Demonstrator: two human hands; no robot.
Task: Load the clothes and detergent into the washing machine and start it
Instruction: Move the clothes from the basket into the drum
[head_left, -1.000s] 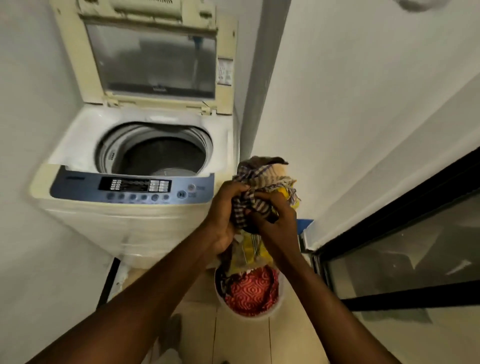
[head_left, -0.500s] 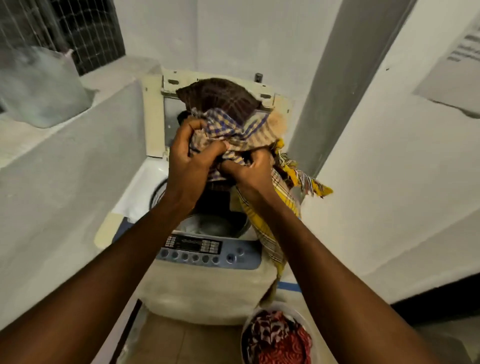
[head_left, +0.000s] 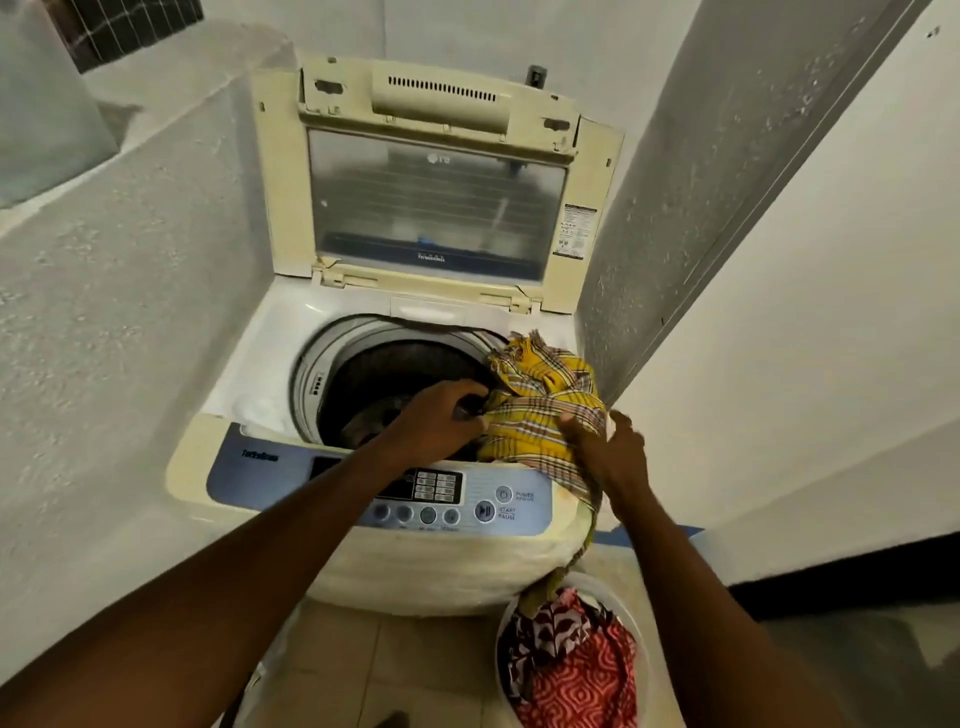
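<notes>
A: Cloth (head_left: 540, 410), yellow plaid, lies bunched over the right rim of the drum (head_left: 395, 384); part is inside, and a tail hangs down the washer (head_left: 431, 566) front toward the basket (head_left: 647, 670).

B: How will it handle?

A: Soft and light, I judge, with no stiffness at all. It will fold and slide wherever it is pushed, so a pinch on one corner only drags a string of it. Better to gather the bunched middle, then lift the tail in.

B: Hands?

A: Left hand (head_left: 441, 415) is closed on the cloth's inner edge at the drum mouth. Right hand (head_left: 615, 452) rests on the outer side, fingers spread, flat against the fabric and not gripping.

B: Room?

A: Lid (head_left: 436, 202) stands upright behind, so the mouth is open from above. Walls sit close on both sides. The hanging tail crosses just beside the panel (head_left: 514, 506) buttons, where I think it could snag or press something.
</notes>
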